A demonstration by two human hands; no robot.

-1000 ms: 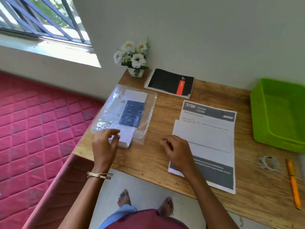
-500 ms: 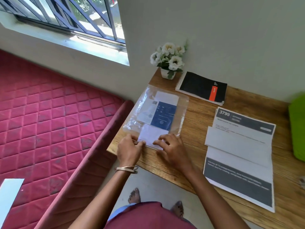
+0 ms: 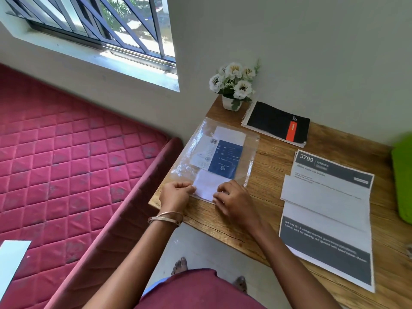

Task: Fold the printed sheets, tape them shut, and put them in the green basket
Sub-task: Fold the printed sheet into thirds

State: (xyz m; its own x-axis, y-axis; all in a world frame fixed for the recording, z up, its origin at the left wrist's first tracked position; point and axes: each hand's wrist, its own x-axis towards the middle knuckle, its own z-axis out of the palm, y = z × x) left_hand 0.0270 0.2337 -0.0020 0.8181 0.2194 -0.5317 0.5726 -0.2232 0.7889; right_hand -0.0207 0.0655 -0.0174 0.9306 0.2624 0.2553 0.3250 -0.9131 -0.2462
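Observation:
A clear plastic packet (image 3: 249, 150) with a blue-and-white insert and white envelopes lies on the left of the wooden desk (image 3: 267, 166). My left hand (image 3: 175, 195) pinches the packet's near left edge. My right hand (image 3: 233, 201) has curled fingers on the near end of the white paper sticking out of the packet. A partly folded printed sheet (image 3: 327, 217) with dark bands lies flat to the right of my hands. Only a sliver of the green basket (image 3: 402, 181) shows at the right edge.
A pot of white flowers (image 3: 234, 85) and a black spiral notebook (image 3: 277, 123) stand at the back of the desk by the wall. A red quilted mattress (image 3: 66, 163) lies to the left. My feet (image 3: 180, 265) show under the desk edge.
My right hand left the printed sheet and came over to the packet's near end beside my left hand. The view swung left, putting most of the green basket out of frame.

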